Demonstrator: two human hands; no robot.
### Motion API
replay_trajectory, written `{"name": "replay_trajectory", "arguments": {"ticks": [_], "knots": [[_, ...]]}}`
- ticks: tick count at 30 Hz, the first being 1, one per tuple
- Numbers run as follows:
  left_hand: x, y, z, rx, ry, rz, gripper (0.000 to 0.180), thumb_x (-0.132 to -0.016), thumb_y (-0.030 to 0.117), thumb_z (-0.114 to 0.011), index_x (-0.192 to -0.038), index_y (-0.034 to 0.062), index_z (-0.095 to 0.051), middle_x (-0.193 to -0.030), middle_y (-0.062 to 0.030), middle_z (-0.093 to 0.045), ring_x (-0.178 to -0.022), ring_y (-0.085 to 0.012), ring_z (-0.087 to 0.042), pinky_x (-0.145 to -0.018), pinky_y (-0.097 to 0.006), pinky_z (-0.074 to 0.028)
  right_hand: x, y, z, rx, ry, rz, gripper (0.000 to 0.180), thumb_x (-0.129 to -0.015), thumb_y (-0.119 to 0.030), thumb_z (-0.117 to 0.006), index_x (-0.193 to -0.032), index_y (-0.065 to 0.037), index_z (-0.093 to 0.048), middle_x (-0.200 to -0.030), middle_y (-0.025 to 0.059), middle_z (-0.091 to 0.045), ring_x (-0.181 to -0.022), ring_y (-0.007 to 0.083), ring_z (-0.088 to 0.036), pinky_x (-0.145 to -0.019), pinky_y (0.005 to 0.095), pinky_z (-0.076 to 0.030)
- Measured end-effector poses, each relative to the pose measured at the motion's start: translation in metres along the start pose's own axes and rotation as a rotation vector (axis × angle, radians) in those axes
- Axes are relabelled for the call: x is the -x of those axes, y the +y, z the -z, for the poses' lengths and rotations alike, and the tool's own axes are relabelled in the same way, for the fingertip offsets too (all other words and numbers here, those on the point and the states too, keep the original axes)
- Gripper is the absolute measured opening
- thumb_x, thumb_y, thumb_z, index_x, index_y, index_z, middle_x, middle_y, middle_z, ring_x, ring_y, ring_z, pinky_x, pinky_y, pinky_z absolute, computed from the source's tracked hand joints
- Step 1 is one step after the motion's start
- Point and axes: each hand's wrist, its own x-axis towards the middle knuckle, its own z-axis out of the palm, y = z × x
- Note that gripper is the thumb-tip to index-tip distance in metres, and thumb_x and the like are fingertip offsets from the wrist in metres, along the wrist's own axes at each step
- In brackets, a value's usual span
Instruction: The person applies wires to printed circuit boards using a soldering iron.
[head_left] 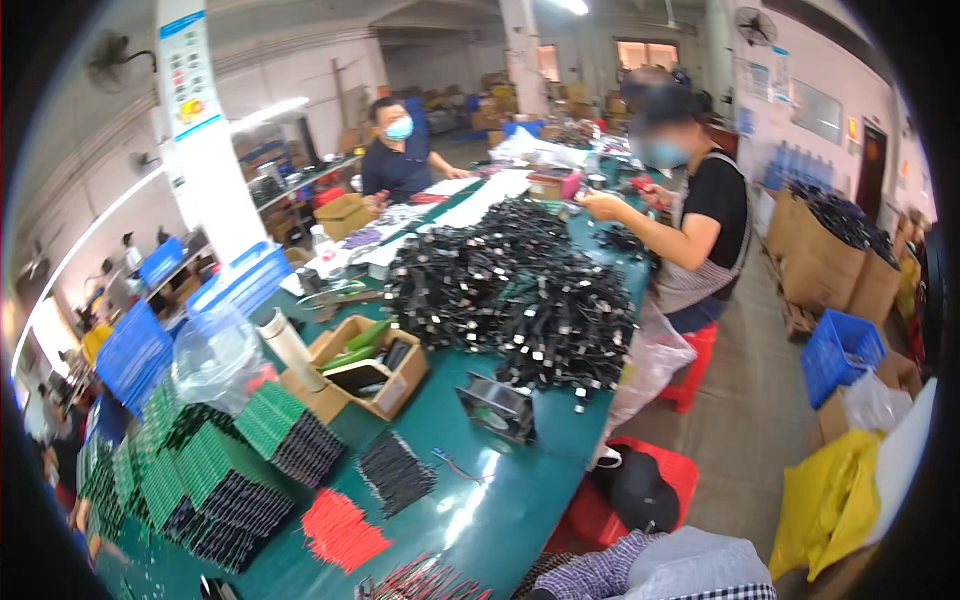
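Red wire pieces (340, 530) lie in a loose heap near the worktop's (500, 500) near edge, just beside black strips (395, 470) — light, thin, bendy, prob. slippery. I'd pinch a few mid-length. My hands are out of frame — can't tell the grip.

head cam | looks down-forward along green table (520, 480) | wide, one view

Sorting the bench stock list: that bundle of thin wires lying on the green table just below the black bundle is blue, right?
Not blue: the head view shows the wire bundle is red. It does lie on the green table just below the black bundle.
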Motion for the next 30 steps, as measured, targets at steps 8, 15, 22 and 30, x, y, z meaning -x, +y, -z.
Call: {"name": "replay_trajectory", "arguments": {"ticks": [8,15,22,30], "knots": [[-0.001,-0.001,-0.02,0.938,0.388,0.256,0.036,-0.089,0.013,-0.071,-0.125,0.0065,-0.067,-0.118,-0.0231,-0.066,-0.1,-0.0371,-0.063,-0.093,-0.047,-0.045,0.006,-0.007,0.0,0.116,0.103,0.055,0.011,-0.084,-0.001,-0.069,-0.094,0.001,-0.072,-0.092,0.0122,-0.072,-0.086,0.0241,-0.069,-0.077,0.0361,-0.054],[0.021,0.007,-0.016,1.119,0.503,0.331,0.047,-0.081,-0.009,-0.068,-0.126,0.0015,-0.058,-0.1,-0.0143,-0.067,-0.075,-0.0202,-0.062,-0.068,-0.033,-0.054,0.008,0.008,0.006,0.471,0.168,0.261,0.015,-0.082,-0.005,-0.071,-0.097,-0.004,-0.071,-0.09,0.0077,-0.067,-0.086,0.0288,-0.063,-0.077,0.0386,-0.052],[0.035,0.023,0.012,1.52,0.701,0.683,0.068,-0.074,-0.011,-0.073,-0.136,-0.0005,-0.046,-0.113,-0.0162,-0.063,-0.077,-0.0232,-0.067,-0.064,-0.033,-0.059,-0.006,0.016,0.002,0.473,0.107,0.16,0.025,-0.074,0.008,-0.077,-0.096,-0.003,-0.074,-0.089,0.0091,-0.072,-0.077,0.0238,-0.066,-0.065,0.0325,-0.054],[0.084,0.02,0.013,1.406,0.722,0.854,0.059,-0.075,-0.008,-0.075,-0.129,-0.0001,-0.052,-0.109,-0.0163,-0.066,-0.07,-0.0192,-0.065,-0.057,-0.031,-0.057,-0.007,0.029,-0.016,0.65,0.005,0.225,0.029,-0.069,0.009,-0.076,-0.096,0.0,-0.072,-0.09,0.0084,-0.068,-0.074,0.0229,-0.062,-0.06,0.0329,-0.052]]}}
